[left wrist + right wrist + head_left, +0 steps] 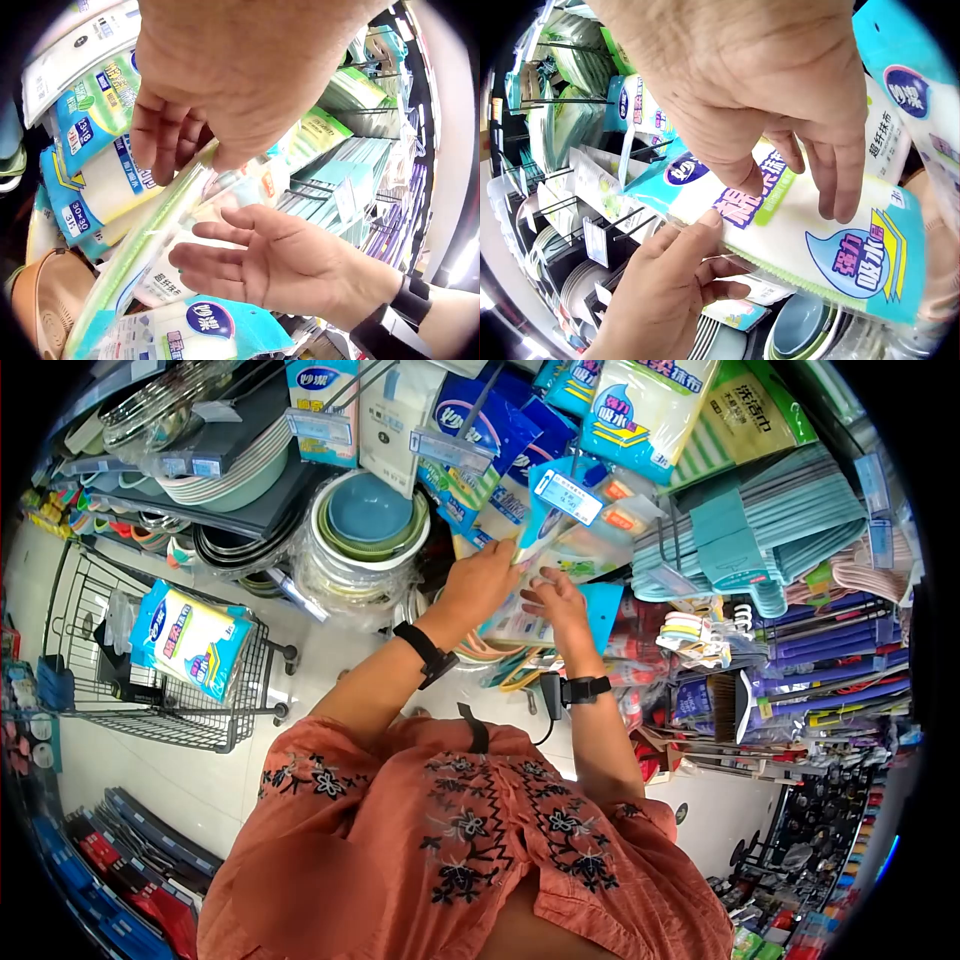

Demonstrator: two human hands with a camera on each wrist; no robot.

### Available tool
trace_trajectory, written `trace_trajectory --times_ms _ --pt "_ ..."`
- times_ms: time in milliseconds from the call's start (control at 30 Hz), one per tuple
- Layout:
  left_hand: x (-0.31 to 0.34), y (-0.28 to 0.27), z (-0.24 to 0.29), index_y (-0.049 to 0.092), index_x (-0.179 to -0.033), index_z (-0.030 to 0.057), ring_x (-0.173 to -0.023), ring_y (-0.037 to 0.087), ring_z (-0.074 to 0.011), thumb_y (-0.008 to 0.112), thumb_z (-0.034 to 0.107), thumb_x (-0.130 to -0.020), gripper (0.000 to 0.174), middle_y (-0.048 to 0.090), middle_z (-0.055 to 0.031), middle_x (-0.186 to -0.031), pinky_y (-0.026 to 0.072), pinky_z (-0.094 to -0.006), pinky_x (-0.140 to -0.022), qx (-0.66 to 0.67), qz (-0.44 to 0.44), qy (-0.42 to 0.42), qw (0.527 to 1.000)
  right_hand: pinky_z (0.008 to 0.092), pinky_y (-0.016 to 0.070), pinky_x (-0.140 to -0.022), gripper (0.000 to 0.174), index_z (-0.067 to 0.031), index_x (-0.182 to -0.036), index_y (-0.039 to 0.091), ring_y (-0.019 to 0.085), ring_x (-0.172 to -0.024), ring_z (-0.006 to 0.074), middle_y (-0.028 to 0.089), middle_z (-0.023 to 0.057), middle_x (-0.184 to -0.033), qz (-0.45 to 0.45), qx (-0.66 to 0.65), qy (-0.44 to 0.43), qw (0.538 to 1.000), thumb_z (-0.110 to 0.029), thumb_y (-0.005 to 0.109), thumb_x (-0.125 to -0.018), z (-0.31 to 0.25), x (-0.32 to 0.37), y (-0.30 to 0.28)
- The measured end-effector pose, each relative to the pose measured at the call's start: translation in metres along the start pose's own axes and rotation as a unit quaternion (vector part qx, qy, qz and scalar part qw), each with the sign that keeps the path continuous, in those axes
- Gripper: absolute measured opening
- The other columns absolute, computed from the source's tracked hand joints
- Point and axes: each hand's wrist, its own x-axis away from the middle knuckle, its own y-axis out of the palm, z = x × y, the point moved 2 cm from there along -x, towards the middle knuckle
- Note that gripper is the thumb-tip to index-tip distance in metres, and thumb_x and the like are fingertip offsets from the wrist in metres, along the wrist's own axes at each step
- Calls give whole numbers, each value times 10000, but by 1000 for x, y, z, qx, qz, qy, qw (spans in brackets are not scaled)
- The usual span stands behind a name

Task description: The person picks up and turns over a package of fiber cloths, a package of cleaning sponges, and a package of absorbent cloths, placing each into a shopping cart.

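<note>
My left hand (pixel 482 588) pinches the edge of a flat pack of cleaning cloths (pixel 780 232), thumb on one face and fingers behind. The pack is white and turquoise with a blue drop printed on it; in the left wrist view it shows nearly edge-on, with a green cloth border. My right hand (pixel 558 610) is beside it, palm toward the pack and fingers loosely spread. In the right wrist view the right fingers (pixel 832 180) overlap the pack's printed face. Another cloth pack (pixel 206 330) with a turquoise border lies below both hands.
Packs of cloths hang on hooks ahead, with price tags (pixel 568 495) on the hook ends. Teal hangers (pixel 740 540) hang at the right. Stacked bowls (pixel 370 510) stand left of the hands. A shopping cart (pixel 190 725) at far left holds a similar cloth pack (pixel 190 640).
</note>
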Motion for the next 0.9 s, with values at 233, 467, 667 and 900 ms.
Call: trace_trajectory --times_ms 233,467,667,900 --pt "-15 -3 -38 545 -1108 19 -882 668 -408 630 235 -933 290 659 -197 -1024 549 -491 -727 0 29 -52 998 373 566 -846 508 33 -1354 488 684 -1036 256 628 116 -1135 -11 3 18 1000 -253 635 -961 10 4 8" --pt "-35 -11 -64 547 -1171 1 -1069 600 -439 632 245 -942 345 611 -250 -1164 498 -511 -875 35 36 -125 991 352 567 -836 450 -3 -1343 503 685 -1016 241 645 105 -1191 -32 -19 20 999 -239 623 -979 15 5 11" --pt "-16 -22 -75 531 -1248 0 -1107 553 -486 660 268 -905 454 571 -261 -1250 475 -516 -930 37 -83 -92 992 334 586 -773 403 5 -1287 547 698 -916 202 671 105 -1103 -84 3 -21 996 -235 639 -977 32 -7 2" --pt "-19 -128 38 610 -1187 -2 -950 658 -253 636 348 -983 406 670 -170 -1038 521 -354 -838 133 -246 24 960 286 573 -774 353 16 -1272 574 697 -876 159 692 89 -1093 -181 56 -14 982 -223 600 -1014 -24 14 29"
